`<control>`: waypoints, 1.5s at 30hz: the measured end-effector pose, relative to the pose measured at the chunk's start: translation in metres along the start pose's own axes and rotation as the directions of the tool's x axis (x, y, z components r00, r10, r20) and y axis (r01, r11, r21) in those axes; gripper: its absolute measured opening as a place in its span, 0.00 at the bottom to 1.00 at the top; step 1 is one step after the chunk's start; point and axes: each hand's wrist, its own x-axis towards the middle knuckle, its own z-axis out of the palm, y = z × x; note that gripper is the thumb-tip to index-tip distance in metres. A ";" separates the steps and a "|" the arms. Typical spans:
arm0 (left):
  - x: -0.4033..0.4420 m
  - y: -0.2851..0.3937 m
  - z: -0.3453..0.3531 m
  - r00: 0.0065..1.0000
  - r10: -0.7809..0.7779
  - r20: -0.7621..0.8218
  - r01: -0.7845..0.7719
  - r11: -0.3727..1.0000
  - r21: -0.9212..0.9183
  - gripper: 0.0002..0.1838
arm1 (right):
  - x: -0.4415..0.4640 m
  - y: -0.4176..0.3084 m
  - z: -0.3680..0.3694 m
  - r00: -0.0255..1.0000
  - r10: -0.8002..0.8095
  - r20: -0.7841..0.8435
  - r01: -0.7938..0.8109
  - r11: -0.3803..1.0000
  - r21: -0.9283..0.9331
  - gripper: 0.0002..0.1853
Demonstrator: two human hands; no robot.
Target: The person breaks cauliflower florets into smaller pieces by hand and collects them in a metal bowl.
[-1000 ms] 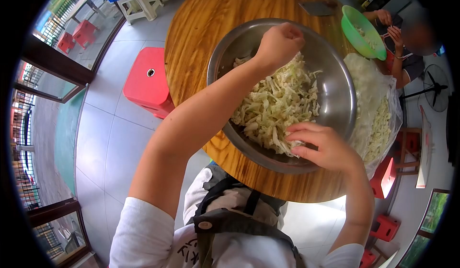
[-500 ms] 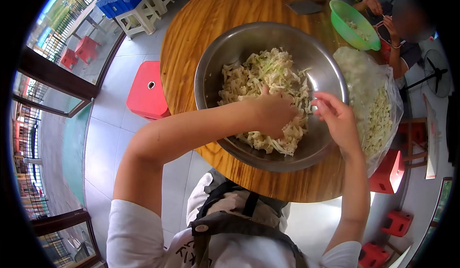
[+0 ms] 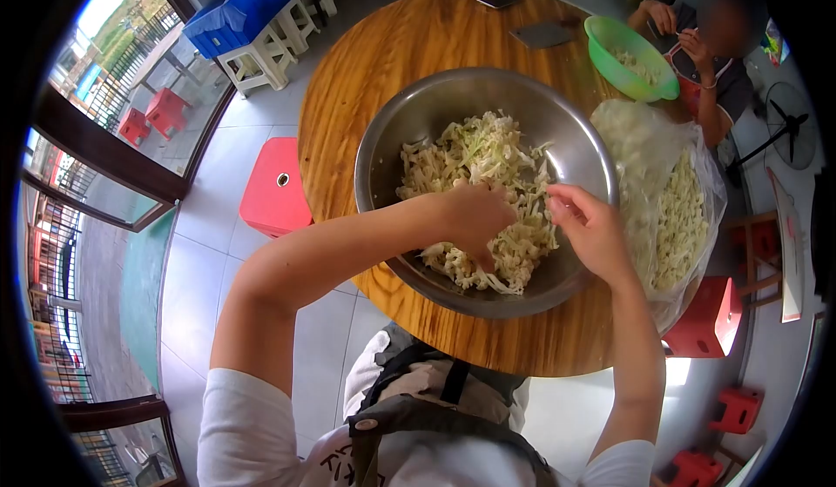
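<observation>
A large steel bowl [image 3: 418,108] holds a heap of torn pale cauliflower [image 3: 483,143]. My left hand [image 3: 477,219] reaches over the near side of the heap, back of the hand up, fingertips pointing down among the pieces. Motion smears its fingers, so its grip is unclear. Inside the right part of the bowl, my right hand [image 3: 590,230] is closed, thumb and fingers brought together at the heap's edge. Whatever lies between those fingertips is too small to make out.
The bowl stands on a round wooden table [image 3: 366,60]. At right lies a clear plastic bag [image 3: 640,161] of cauliflower pieces. Beyond are a green basin [image 3: 601,52], a dark flat object [image 3: 544,36], a phone [image 3: 498,0] and a seated person [image 3: 731,78]. A red stool [image 3: 274,187] stands left.
My left hand has shifted a little left and toward me over the cauliflower, fingers now pointing further down. My right hand stays near the heap's right edge. The camera view has shifted slightly.
</observation>
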 end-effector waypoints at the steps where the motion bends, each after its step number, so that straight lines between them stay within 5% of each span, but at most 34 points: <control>1: -0.001 -0.001 0.001 1.000 -0.003 -0.016 0.003 0.999 -0.039 0.41 | 0.000 0.000 0.000 1.000 -0.005 -0.003 0.005 1.000 0.001 0.13; 5: 0.004 -0.001 0.013 0.989 -0.030 -0.144 0.028 1.000 -0.013 0.35 | 0.000 0.001 0.001 1.000 -0.010 -0.002 0.010 1.000 0.001 0.13; 14: 0.000 0.005 0.001 0.987 0.082 -0.137 -0.062 0.987 0.149 0.23 | 0.000 0.002 -0.001 1.000 -0.005 0.006 0.005 1.000 0.007 0.13; 20: -0.023 0.006 -0.022 0.950 0.195 -0.244 -0.222 0.971 -0.089 0.17 | 0.002 0.004 -0.002 1.000 0.012 0.025 -0.013 0.998 0.053 0.12; 23: -0.017 -0.006 -0.020 0.957 0.112 -0.267 -0.195 0.930 -0.311 0.17 | 0.004 0.001 -0.004 0.996 0.072 0.046 -0.079 0.983 0.164 0.12; 27: -0.025 -0.014 -0.041 0.973 -0.130 -0.189 -0.054 0.673 -0.738 0.16 | 0.017 -0.009 -0.007 0.982 0.168 0.084 -0.186 0.926 0.328 0.13; 30: -0.029 -0.025 -0.054 0.959 -0.234 -0.160 -0.080 0.320 -0.944 0.14 | 0.034 -0.011 -0.002 0.969 0.235 0.075 -0.243 0.853 0.461 0.13; 33: -0.015 -0.039 -0.048 0.904 -0.199 -0.379 -0.392 -0.031 -0.919 0.16 | 0.062 -0.016 0.004 0.958 0.287 0.020 -0.236 0.744 0.625 0.12; 37: 0.003 -0.048 -0.062 0.925 -0.261 -0.277 -0.360 -0.361 -0.860 0.15 | 0.101 -0.021 0.009 0.974 0.221 0.058 -0.177 0.571 0.802 0.12; 41: 0.018 -0.046 -0.071 0.888 -0.395 -0.237 -0.408 -0.436 -0.802 0.15 | 0.118 -0.022 0.017 0.982 0.186 0.030 -0.131 0.558 0.819 0.12; 45: 0.025 -0.041 -0.065 0.817 -0.559 -0.144 -0.370 -0.316 -0.874 0.13 | 0.113 -0.019 0.026 0.979 0.202 0.012 -0.132 0.593 0.794 0.09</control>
